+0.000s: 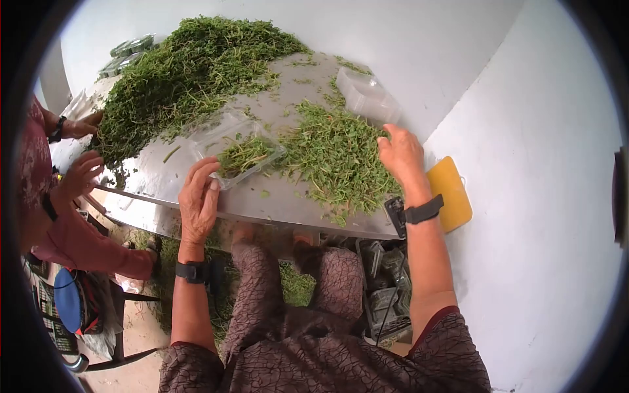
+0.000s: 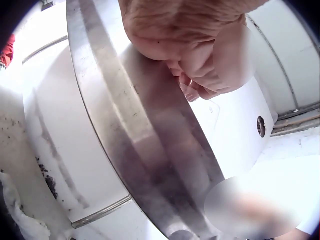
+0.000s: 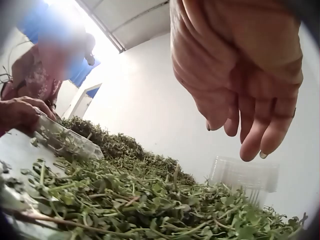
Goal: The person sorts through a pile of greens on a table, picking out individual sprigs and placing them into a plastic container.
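Observation:
A clear plastic clamshell box (image 1: 252, 171) lies with its lid folded back on the metal table, some green sprigs inside. My left hand (image 1: 198, 198) grips the box at its near left corner; in the left wrist view its palm and curled fingers show beyond the table edge. Over the right end of a pile of leafy green stems (image 1: 341, 157) hangs my right hand (image 1: 401, 156), holding nothing. In the right wrist view its fingers (image 3: 262, 125) droop loosely above the greens.
A much larger heap of greens (image 1: 190, 78) fills the table's far left, where another person's hands (image 1: 82, 173) are. Stacked clear boxes (image 1: 367, 95) stand at the back right. A yellow board (image 1: 449, 194) leans by the wall, near a small black device (image 1: 395, 216) on the table edge.

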A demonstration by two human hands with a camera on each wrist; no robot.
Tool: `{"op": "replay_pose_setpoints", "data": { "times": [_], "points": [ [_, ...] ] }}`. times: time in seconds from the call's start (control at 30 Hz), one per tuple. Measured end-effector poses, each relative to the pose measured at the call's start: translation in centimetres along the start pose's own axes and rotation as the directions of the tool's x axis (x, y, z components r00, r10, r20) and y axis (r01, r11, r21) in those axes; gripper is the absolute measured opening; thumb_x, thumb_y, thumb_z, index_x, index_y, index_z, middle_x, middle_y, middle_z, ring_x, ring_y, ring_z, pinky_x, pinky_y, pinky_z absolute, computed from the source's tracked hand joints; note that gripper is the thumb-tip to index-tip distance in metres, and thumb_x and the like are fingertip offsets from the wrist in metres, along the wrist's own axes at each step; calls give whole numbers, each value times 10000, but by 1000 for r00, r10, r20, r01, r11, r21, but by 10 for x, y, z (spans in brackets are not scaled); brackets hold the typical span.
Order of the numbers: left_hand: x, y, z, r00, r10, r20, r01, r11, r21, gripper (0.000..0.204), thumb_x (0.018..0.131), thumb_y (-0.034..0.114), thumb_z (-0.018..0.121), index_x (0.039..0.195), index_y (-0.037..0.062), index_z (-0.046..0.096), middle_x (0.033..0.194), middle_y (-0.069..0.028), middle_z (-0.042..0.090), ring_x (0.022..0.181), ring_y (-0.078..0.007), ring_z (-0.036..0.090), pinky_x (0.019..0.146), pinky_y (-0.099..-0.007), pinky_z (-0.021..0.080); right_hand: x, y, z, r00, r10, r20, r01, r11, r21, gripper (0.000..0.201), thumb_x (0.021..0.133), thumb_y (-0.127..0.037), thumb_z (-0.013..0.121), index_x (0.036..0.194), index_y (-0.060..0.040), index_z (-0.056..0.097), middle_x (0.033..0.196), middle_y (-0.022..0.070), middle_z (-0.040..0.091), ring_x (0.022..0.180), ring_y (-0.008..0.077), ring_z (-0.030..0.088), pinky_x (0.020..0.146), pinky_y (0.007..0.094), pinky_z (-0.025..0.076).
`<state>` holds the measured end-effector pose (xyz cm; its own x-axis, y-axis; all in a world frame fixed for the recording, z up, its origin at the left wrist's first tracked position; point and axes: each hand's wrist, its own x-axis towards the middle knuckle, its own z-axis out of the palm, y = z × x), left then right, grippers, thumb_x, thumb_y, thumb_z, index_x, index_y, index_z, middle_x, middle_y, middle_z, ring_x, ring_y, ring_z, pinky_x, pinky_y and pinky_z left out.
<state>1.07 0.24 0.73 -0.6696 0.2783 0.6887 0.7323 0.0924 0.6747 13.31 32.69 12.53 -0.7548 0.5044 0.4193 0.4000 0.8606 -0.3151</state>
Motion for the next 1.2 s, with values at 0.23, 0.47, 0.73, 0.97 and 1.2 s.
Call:
{"op": "replay_pose_setpoints", "data": {
  "times": [0.23, 0.47, 0.73, 0.97, 1.2],
  "points": [
    [0, 0, 2, 999, 7, -35, -3, 995, 100, 285, 875, 123, 538, 1141, 34, 586, 1226, -119, 566, 712, -162, 577, 676, -276, 481, 52, 61, 48, 971, 135, 197, -80, 961, -264, 350, 808, -264, 667, 1059, -21, 641, 1044, 201, 657, 955, 353, 637, 838, 407, 487],
    [0, 0, 2, 999, 8, -31, -4, 990, 139, 274, 884, 148, 545, 1131, 39, 591, 1233, -114, 562, 721, -185, 594, 684, -290, 495, 69, 86, 68, 910, 199, 364, -180, 980, -85, 235, 780, -222, 654, 849, 1, 628, 739, 115, 653, 697, 291, 633, 625, 403, 483],
    [1, 3, 2, 999, 10, -33, -5, 991, 137, 269, 881, 144, 556, 1123, 34, 595, 1234, -109, 564, 669, -163, 583, 645, -282, 488, 45, 35, 1, 936, 60, 348, -281, 725, 629, 114, 860, -91, 563, 825, -6, 631, 670, 32, 616, 501, 32, 502, 402, 166, 354],
    [0, 1, 2, 999, 24, -41, -19, 992, 128, 265, 871, 125, 561, 1115, 31, 604, 1228, -113, 569, 666, -159, 582, 649, -277, 488, 35, 21, 0, 924, -52, 378, -251, 665, 704, 158, 890, -106, 531, 882, 21, 624, 740, 66, 649, 526, 49, 531, 418, 168, 384],
    [0, 4, 3, 998, -28, -52, 33, 995, 92, 296, 818, 72, 571, 1109, 48, 616, 1211, -122, 578, 696, -179, 597, 670, -289, 498, 27, -5, 1, 910, -139, 392, -188, 704, 685, 148, 884, -104, 549, 908, 18, 629, 748, 53, 646, 550, 39, 537, 442, 167, 399]
  ]
}}
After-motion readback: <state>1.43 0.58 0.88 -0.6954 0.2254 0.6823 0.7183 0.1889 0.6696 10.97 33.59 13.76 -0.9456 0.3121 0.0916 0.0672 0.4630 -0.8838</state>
